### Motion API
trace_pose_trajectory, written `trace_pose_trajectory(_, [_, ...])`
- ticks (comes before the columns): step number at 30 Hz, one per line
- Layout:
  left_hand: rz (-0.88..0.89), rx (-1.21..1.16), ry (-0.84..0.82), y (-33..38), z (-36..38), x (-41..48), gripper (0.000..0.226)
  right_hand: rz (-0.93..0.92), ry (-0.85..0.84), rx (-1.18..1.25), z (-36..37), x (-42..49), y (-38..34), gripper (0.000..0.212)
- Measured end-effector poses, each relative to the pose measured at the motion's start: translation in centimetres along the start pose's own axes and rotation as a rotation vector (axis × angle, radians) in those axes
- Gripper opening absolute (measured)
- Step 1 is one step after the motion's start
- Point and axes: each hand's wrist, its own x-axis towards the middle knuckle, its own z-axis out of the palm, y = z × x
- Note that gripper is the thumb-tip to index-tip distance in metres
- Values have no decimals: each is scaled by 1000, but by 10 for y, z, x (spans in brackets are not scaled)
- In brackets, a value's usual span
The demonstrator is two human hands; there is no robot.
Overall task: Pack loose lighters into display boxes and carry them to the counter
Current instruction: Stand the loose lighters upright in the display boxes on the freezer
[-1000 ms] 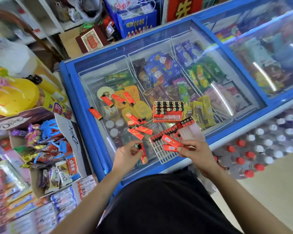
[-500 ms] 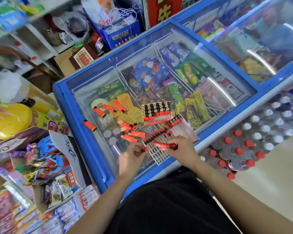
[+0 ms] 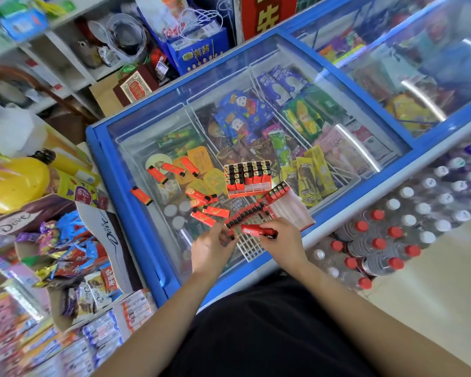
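Several loose red lighters lie scattered on the glass lid of a blue chest freezer. A full display box of lighters stands upright on the glass. Nearer me lies a half-filled display box with one row of lighters and a white grid tray. My right hand holds two red lighters flat above that tray. My left hand pinches a lighter at the near end of the row; most of it is hidden by my fingers.
A Dove carton of wrapped sweets stands at the left of the freezer. Packs of bottled water with red and white caps are stacked on the floor at the right. Shelves and bags crowd the far side.
The view has shifted. My left hand moved its lighter up and right to the end of the row. My right hand turned its lighters flat and lifted them slightly.
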Motion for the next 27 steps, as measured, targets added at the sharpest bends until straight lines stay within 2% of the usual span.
trace_pose_trajectory(7, [74, 75, 71, -9, 5, 4, 26, 56, 47, 121, -4, -4, 3, 13])
trace_pose_trajectory(11, [146, 162, 51, -14, 11, 11, 30, 52, 54, 162, -1, -7, 1, 17])
trace_pose_trajectory(15, [143, 125, 96, -10, 10, 5, 33, 30, 51, 137, 3, -5, 4, 17])
trace_pose_trajectory(17, [201, 71, 119, -11, 10, 0, 41, 7, 41, 118, 6, -2, 4, 17])
trace_pose_trajectory(21, [392, 53, 33, -10, 15, 1, 49, -59, 20, 79, 14, 4, -1, 20])
trace_pose_trajectory(27, [437, 83, 26, -11, 24, 11, 38, -63, -56, 47, 22, 11, -2, 23])
